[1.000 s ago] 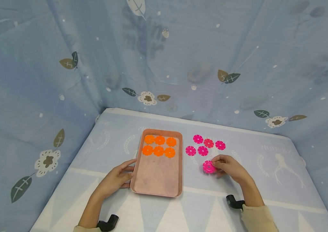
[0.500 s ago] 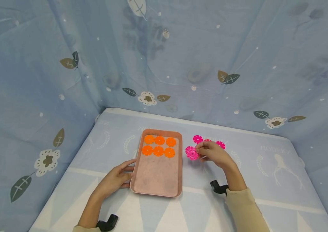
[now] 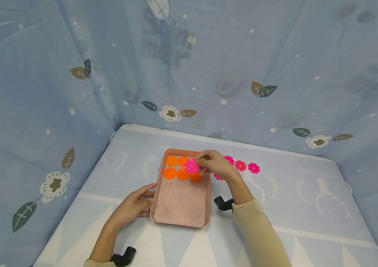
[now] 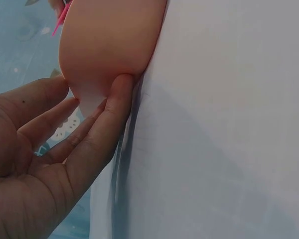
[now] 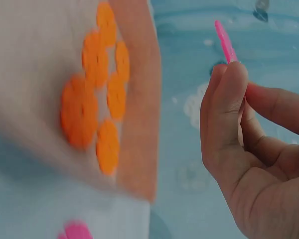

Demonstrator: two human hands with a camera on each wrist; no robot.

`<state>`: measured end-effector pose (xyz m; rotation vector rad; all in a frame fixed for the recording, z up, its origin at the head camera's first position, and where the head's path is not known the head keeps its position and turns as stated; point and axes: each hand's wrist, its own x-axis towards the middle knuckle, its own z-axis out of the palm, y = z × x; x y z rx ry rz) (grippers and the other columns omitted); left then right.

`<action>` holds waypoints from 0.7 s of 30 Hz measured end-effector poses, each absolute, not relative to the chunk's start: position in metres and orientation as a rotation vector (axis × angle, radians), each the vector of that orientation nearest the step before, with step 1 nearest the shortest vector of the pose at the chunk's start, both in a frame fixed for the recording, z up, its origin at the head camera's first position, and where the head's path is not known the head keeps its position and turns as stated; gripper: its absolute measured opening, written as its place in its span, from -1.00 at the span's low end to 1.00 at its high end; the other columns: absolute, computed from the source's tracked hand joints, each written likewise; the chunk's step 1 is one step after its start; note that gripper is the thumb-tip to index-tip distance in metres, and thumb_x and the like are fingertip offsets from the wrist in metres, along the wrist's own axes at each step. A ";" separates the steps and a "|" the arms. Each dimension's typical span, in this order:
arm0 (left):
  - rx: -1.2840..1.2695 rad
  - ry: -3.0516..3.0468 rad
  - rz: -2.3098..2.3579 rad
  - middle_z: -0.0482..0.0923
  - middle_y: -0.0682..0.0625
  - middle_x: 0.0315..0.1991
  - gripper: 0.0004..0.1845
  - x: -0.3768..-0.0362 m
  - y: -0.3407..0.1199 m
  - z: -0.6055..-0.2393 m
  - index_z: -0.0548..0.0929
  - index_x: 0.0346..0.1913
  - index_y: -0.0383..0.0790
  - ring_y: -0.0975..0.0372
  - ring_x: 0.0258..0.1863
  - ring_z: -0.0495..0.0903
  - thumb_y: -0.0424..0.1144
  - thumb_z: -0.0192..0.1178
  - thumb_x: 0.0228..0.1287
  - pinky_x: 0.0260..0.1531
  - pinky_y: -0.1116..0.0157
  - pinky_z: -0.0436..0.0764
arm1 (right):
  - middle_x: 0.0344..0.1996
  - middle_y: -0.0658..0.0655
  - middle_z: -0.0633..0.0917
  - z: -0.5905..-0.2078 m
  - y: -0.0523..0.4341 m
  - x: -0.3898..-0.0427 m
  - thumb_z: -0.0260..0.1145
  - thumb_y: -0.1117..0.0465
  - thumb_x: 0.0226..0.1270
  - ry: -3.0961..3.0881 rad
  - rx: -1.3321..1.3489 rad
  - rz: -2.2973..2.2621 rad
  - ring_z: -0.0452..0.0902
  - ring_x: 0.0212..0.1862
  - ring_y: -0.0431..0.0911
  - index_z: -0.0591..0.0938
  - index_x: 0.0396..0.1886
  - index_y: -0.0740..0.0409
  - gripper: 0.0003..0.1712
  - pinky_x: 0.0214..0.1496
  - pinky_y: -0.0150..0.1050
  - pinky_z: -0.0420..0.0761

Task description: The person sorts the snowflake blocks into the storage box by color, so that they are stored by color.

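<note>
Pink disc (image 3: 191, 165) is hovering over the tray (image 3: 180, 207), pinched in your right hand (image 3: 216, 163); you're carrying it, and the next move likely calls for setting it down below the orange discs (image 3: 183, 167). Your left hand (image 3: 132, 206) is bracing the tray's edge, fingers straight.

This looks like a staged recording booth rather than a lived-in room. Blue leaf-and-flower printed cloth (image 3: 189, 74) drapes 3 sides as walls, and a matching patterned sheet (image 3: 309, 193) covers the table.
</note>
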<state>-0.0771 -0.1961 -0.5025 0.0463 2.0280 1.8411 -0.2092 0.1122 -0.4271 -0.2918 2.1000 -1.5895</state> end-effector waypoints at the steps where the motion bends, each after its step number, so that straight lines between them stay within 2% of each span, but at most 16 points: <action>1: 0.048 2.030 1.841 0.35 -0.35 0.31 -0.39 -0.077 -0.196 -0.502 0.29 0.52 -0.14 -0.08 0.07 0.61 -0.33 0.16 0.48 -0.14 0.09 0.71 | -0.27 0.23 0.64 -0.428 0.106 -0.209 0.22 0.31 0.49 2.099 -0.292 -1.587 0.65 -0.26 0.14 0.59 -0.03 0.43 -0.77 -0.08 0.05 0.70; 4: 0.052 2.029 1.840 0.35 -0.35 0.31 -0.39 -0.077 -0.196 -0.503 0.29 0.52 -0.14 -0.08 0.06 0.61 -0.32 0.16 0.48 -0.15 0.09 0.71 | -0.27 0.23 0.65 -0.434 0.087 -0.208 0.23 0.31 0.49 2.089 -0.296 -1.572 0.67 -0.33 0.05 0.60 -0.05 0.40 -0.79 -0.15 -0.01 0.73; 13: 0.054 2.018 1.838 0.34 -0.35 0.32 -0.40 -0.079 -0.197 -0.503 0.29 0.52 -0.14 -0.08 0.08 0.60 -0.35 0.15 0.48 -0.14 0.07 0.71 | -0.28 0.19 0.68 -0.462 0.048 -0.203 0.28 0.33 0.44 2.038 -0.299 -1.525 0.67 -0.34 0.06 0.66 -0.10 0.35 -0.85 -0.20 -0.03 0.73; 21: 0.056 2.020 1.837 0.35 -0.36 0.31 -0.40 -0.078 -0.197 -0.503 0.30 0.52 -0.12 -0.08 0.09 0.60 -0.34 0.15 0.49 -0.13 0.07 0.71 | -0.47 0.16 0.62 -0.487 0.032 -0.195 0.30 0.36 0.40 2.131 -0.317 -1.417 0.51 -0.51 -0.07 0.68 -0.29 0.29 -0.93 -0.46 -0.26 0.63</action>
